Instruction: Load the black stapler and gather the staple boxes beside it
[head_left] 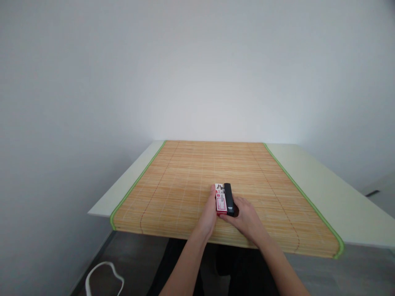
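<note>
A small red and white box [221, 201] with printed pictures and a label lies on the bamboo mat [191, 168]. Pressed along its right side is a long black stapler [228, 199] with small white lettering on its near end. My left hand [210, 213] is against the box's left side, its fingers running along the edge. On the right, my right hand [245, 216] grips round the stapler, with the thumb reaching the near end of the box. Between them my hands hold the pair side by side. The stapler's underside is hidden.
The mat has green edging and hangs over the front of a white table [311, 172]. Walls rise behind and to the left. A white looped cord or strap [105, 265] is below at left, and my dark-clothed legs [247, 271] are under the table.
</note>
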`<state>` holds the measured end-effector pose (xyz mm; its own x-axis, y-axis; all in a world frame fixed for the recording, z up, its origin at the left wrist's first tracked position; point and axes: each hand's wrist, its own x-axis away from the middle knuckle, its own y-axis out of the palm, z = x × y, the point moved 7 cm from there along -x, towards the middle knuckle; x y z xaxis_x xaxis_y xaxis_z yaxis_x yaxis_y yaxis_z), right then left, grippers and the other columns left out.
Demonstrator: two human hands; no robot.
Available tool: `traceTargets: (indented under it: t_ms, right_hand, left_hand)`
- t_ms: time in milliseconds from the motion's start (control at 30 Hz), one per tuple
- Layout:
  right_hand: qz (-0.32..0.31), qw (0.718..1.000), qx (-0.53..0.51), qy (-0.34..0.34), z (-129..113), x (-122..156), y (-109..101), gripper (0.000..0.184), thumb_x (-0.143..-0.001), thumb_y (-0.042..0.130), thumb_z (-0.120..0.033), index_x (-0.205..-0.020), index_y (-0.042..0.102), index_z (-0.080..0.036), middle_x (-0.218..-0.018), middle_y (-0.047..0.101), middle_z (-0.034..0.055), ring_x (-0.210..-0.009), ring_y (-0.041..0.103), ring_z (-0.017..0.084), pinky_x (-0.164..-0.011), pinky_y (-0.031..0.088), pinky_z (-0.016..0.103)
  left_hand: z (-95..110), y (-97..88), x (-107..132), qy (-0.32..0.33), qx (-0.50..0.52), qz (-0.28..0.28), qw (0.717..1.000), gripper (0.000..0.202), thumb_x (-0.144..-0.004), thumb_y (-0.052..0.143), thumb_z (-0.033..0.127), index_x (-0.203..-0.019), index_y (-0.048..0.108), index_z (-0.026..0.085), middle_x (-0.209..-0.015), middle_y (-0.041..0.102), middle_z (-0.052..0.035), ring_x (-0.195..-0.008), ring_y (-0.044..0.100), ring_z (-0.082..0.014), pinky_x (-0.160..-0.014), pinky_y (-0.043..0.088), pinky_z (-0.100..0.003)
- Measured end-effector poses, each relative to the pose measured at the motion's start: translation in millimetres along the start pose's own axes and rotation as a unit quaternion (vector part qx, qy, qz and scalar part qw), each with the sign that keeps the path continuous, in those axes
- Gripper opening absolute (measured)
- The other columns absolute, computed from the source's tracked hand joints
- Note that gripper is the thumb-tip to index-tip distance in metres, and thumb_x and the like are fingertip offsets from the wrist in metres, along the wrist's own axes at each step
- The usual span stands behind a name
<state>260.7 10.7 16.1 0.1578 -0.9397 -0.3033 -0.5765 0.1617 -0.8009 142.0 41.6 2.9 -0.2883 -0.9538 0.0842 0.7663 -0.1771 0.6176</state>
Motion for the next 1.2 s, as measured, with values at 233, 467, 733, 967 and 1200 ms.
traceTargets:
  t_ms: [233,467,733,967,1200]
  right_hand:
    - [0.06,0.998,-0.01,0.012,5,12,3,0.092,-0.077,0.08,-0.048,-0.154,0.036,-0.022,-0.135,0.061,0.0165,-0.123,0.056,0.038,-0.104,0.046,0.054]
    - [0.065,0.996,-0.007,0.058,9,33,21,0.08,-0.091,0.063,-0.038,-0.158,0.022,-0.024,-0.151,0.05,0.018,-0.136,0.05,0.038,-0.116,0.028,0.067]
    - [0.061,0.992,0.034,0.109,71,50,-30,0.071,-0.089,0.063,-0.044,-0.153,0.035,-0.03,-0.136,0.066,0.0116,-0.123,0.063,0.039,-0.119,0.008,0.073]
    - [0.023,0.988,0.037,0.148,138,60,-88,0.055,-0.088,0.061,-0.05,-0.137,0.056,-0.027,-0.118,0.075,0.009,-0.106,0.07,0.037,-0.117,0.026,0.062]
    - [0.045,0.984,0.049,0.168,155,65,-104,0.056,-0.082,0.063,-0.05,-0.131,0.063,-0.022,-0.108,0.077,0.01,-0.097,0.07,0.034,-0.091,0.052,0.045]
  left_hand:
    - [4,-5.7,6,0.031,-0.006,0.024,0.999,0.051,-0.101,0.048,0.057,-0.126,0.071,0.02,-0.133,0.068,-0.0065,-0.133,0.057,-0.0268,-0.123,0.031,-0.043]
    - [-18,14.7,9,-0.038,-0.001,0.07,0.997,0.055,-0.097,0.051,0.062,-0.124,0.072,0.018,-0.126,0.072,-0.0093,-0.129,0.06,-0.0297,-0.122,0.034,-0.045]
    - [-65,72.4,-12,-0.052,0.005,0.03,0.998,0.065,-0.093,0.052,0.068,-0.131,0.066,0.017,-0.144,0.06,-0.0117,-0.144,0.044,-0.0333,-0.123,0.031,-0.043]
    - [-108,141.8,-34,-0.068,0.002,-0.053,0.996,0.078,-0.091,0.047,0.073,-0.14,0.06,0.014,-0.151,0.051,-0.0154,-0.145,0.042,-0.0341,-0.123,0.029,-0.041]
    - [-118,153.8,-41,-0.071,-0.013,-0.079,0.994,0.08,-0.094,0.039,0.074,-0.143,0.058,0.013,-0.154,0.048,-0.0161,-0.148,0.037,-0.032,-0.124,0.026,-0.041]
